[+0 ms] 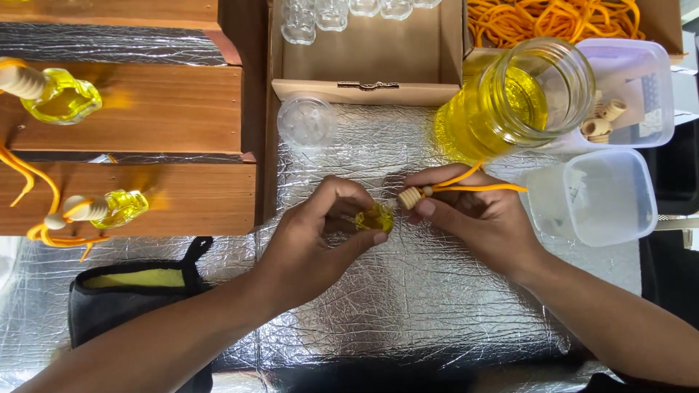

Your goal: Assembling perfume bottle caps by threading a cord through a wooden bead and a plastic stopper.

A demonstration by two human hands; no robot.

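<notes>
Over the foil-covered table (pixel 408 306), left hand (pixel 320 240) fingers pinch the small yellow-filled bottle (pixel 375 217), right hand (pixel 473 215) fingers grip its wooden cap (pixel 410 196); a misaligned cap could spill liquid.

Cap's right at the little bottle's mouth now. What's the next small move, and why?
Probably ease the wooden cap in the right hand onto the small yellow bottle held by the left hand: the cap sits right beside the bottle, not yet seated.
</notes>
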